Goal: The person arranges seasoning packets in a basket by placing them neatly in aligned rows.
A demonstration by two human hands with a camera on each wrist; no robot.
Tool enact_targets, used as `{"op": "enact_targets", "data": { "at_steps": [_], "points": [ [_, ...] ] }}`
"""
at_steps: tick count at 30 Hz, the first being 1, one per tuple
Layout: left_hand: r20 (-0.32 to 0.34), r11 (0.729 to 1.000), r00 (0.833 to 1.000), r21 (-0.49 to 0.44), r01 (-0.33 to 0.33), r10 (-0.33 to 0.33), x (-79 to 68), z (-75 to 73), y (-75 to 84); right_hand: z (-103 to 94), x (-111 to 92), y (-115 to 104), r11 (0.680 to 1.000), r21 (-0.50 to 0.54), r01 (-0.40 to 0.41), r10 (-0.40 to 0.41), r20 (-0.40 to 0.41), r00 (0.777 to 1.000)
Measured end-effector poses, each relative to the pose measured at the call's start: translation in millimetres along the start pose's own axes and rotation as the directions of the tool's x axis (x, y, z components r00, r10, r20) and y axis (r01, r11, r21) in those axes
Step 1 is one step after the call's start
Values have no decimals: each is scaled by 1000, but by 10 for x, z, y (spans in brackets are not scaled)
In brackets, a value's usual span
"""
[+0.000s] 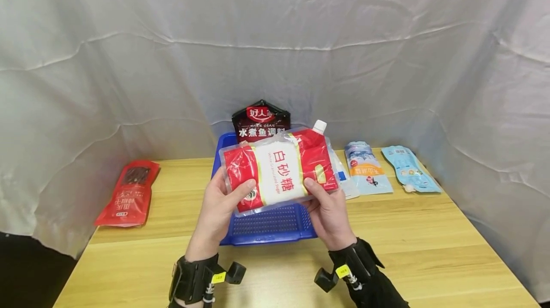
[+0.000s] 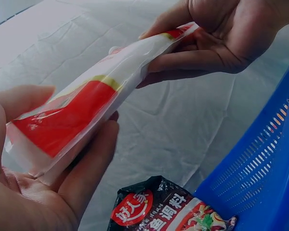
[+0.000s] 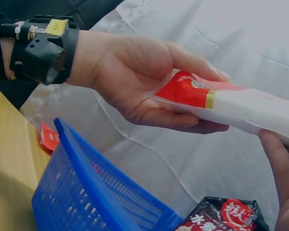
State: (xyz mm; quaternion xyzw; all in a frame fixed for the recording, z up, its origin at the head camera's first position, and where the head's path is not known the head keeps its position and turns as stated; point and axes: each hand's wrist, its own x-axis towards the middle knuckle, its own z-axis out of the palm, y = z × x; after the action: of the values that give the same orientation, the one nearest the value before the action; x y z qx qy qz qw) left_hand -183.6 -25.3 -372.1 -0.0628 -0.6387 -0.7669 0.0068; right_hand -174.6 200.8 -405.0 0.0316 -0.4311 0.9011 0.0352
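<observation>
Both hands hold a red and white bag of white granulated sugar (image 1: 277, 169) with a white spout cap, raised over a blue plastic basket (image 1: 268, 236). My left hand (image 1: 219, 207) grips its left end, thumb on the front and fingers behind. At the lower right side, my right hand (image 1: 328, 210) pinches it the same way. The left wrist view shows the sugar bag (image 2: 91, 91) edge-on between both hands. Behind it in the head view, a dark seasoning packet (image 1: 261, 122) stands upright at the basket's back; the sugar bag covers its lower part.
A red packet (image 1: 129, 193) lies on the wooden table (image 1: 412, 236) at the left. On the right lie a blue, white and orange pouch (image 1: 367, 169), a light blue spouted pouch (image 1: 410, 169) and a partly hidden white bag (image 1: 350, 186). Grey cloth (image 1: 275, 21) hangs behind.
</observation>
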Motion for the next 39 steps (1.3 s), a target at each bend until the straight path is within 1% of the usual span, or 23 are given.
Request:
{"op": "enact_targets", "data": {
  "at_steps": [4,10,13,15,17,20,23,27,32,34,39],
  "points": [
    [48,1000,999,2,-2,2,-11,-26,-2,-32,5,-50,999,-42,6,-6,-3,1000],
    [99,999,994,-16,-46,47,-33,-88,15,-97,18,-156,993,-110,31,-29,18,999],
    [123,999,991,-9,-51,51,-35,-117,23,-135,33,-204,989,-142,33,-29,33,999],
    [145,999,989,12,-38,35,-33,-135,29,-160,44,-229,985,-173,30,-23,44,999],
    [176,999,984,43,-10,2,-28,-151,32,-183,52,-248,979,-203,23,-11,61,998],
    [229,996,972,89,25,-45,-21,-170,27,-216,62,-272,969,-248,20,3,91,996],
    [263,993,962,107,39,-66,-21,-182,20,-236,66,-291,964,-266,21,11,116,993],
    [263,995,963,96,27,-52,-27,-171,17,-230,63,-301,968,-252,14,18,126,992],
    [236,997,972,80,-6,-13,-30,-133,6,-191,62,-269,978,-209,-7,27,91,995],
    [222,997,975,77,-22,4,-34,-114,1,-172,65,-247,982,-191,1,15,83,996],
    [172,996,985,77,-41,28,-38,-70,-12,-130,58,-185,986,-163,29,-11,107,994]
  ]
}}
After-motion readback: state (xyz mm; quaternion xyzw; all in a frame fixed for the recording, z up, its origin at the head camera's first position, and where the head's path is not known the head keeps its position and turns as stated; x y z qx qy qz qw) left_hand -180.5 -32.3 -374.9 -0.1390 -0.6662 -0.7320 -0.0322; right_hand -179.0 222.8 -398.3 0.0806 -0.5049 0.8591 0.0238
